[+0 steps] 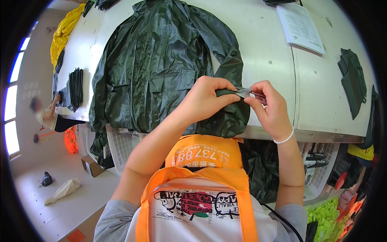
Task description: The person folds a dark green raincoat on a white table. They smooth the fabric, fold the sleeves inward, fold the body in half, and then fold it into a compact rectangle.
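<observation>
A dark green, shiny rain jacket (161,52) lies spread on the white table, collar at the far side and hem near me. My left hand (206,99) pinches a bit of its fabric near the end of the right-hand sleeve (225,52). Small metal thread snips (245,92) are in my right hand (271,108), thumb and fingers closed round them. The blades point left and meet the fabric at my left fingertips. Whether the blades are apart is too small to tell.
Printed white sheets (302,30) lie at the far right, near folded dark green pieces (352,80). A stack of dark pieces (75,89) and yellow fabric (66,32) are at left, where another person (50,115) works. White plastic baskets (125,147) stand under the table's front edge.
</observation>
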`<state>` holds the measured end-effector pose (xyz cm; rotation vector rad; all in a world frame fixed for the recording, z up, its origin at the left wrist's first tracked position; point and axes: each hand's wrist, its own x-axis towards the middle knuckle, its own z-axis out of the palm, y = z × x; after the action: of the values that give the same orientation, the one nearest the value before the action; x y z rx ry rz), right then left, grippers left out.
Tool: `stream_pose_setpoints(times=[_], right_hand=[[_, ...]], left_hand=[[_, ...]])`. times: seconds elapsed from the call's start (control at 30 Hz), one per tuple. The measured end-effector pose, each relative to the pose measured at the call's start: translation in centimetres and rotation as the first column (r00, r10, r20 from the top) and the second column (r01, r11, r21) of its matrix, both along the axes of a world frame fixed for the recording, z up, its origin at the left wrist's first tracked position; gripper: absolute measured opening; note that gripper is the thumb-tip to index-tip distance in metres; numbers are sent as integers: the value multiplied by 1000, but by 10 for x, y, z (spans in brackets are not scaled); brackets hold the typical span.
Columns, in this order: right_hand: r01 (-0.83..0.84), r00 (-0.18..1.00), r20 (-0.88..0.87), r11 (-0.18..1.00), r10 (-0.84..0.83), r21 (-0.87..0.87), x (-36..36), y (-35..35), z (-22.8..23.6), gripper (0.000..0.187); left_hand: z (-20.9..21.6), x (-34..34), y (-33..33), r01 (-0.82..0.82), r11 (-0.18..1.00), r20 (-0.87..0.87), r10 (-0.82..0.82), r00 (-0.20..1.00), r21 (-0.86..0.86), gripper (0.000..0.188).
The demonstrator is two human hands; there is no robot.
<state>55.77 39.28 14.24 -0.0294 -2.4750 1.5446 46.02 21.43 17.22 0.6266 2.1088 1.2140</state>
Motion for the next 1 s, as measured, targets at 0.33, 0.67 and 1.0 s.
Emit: stream_pose_setpoints(times=[0.33, 0.67, 1.0], right_hand=[[40, 994, -108, 977, -18, 210, -3, -1, 3, 27], [69, 984, -175, 981, -36, 183, -5, -5, -3, 26], [75, 986, -159, 978, -44, 193, -1, -9, -8, 28]], left_hand=[[-6, -2, 0, -27, 997, 43, 24, 999, 78, 21], [-10, -2, 2, -21, 997, 69, 16, 997, 68, 23], [-15, -4, -2, 27, 999, 88, -30, 996, 45, 19]])
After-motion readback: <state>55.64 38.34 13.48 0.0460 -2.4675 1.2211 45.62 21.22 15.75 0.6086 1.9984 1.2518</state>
